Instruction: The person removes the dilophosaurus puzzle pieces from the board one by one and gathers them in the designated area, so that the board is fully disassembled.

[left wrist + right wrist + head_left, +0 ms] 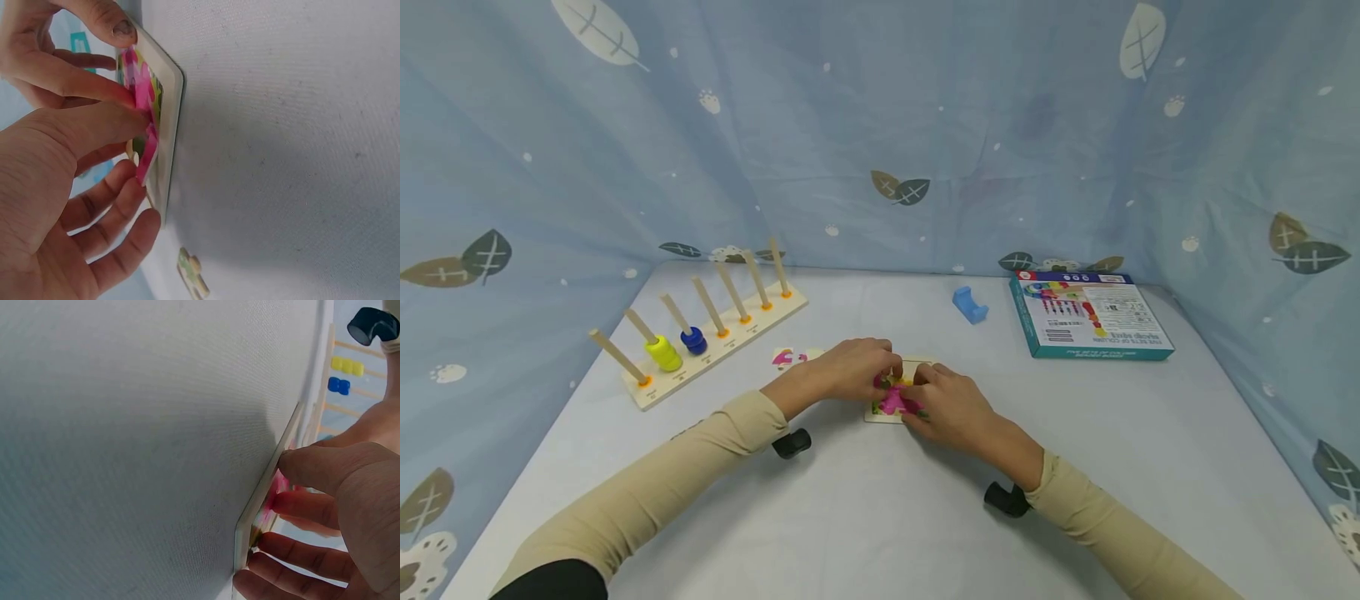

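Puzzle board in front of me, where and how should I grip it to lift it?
Probably by the near-left corner of the puzzle board, coming in low from your side, pinching the pale rim from above and below. The rim is bare there, while pink pieces lie inside it.

Yr L arm [655,483] runs in from 8 o'clk, yr R arm [1127,525] from 4. Yr L hand [853,371], back up, points abt 3, thumb [103,128] & fingers [131,200] in a pinch. Yr R hand [955,408], also back up, points to 10, thumb spread from bent fingers, index tip just beside yr L thumb
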{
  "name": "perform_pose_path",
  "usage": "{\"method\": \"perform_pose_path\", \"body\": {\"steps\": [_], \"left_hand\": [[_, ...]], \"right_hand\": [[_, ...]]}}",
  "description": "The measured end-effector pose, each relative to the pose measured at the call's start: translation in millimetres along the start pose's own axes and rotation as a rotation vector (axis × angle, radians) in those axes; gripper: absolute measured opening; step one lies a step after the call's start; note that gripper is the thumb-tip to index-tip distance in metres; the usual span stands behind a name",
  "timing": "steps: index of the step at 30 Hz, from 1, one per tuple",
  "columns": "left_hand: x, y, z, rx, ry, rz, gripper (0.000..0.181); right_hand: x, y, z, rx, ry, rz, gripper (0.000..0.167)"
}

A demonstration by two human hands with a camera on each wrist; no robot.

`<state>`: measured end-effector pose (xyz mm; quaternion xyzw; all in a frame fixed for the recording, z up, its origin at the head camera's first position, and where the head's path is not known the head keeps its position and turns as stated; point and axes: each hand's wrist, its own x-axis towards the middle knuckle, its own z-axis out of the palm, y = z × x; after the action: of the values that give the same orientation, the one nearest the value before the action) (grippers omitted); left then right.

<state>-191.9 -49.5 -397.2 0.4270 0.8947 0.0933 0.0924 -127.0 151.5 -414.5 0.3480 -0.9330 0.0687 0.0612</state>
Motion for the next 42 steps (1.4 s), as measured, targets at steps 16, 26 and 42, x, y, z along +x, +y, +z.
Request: {"method": "perform_pose_path", "body": {"steps": [16,26,42], "left_hand": [[-3.8,-0.7,-0.6,0.022,0.028,-0.017,0.03],[-7.3,0.0,1.0,0.01,0.057,0.002,0.028],[-28.4,-13.0,-23.0,0.05,0.149,0.043,0.028]], "right_hand": [[-0.5,-1.4,-1.4,-0.01,0.019,-0.011,0.036],[-1.0,-2.1,0.3,-0.025,0.011,0.0,0.036],[-1.2,-2.9,0.0,-0.035,-0.012,0.015,0.042]]}}
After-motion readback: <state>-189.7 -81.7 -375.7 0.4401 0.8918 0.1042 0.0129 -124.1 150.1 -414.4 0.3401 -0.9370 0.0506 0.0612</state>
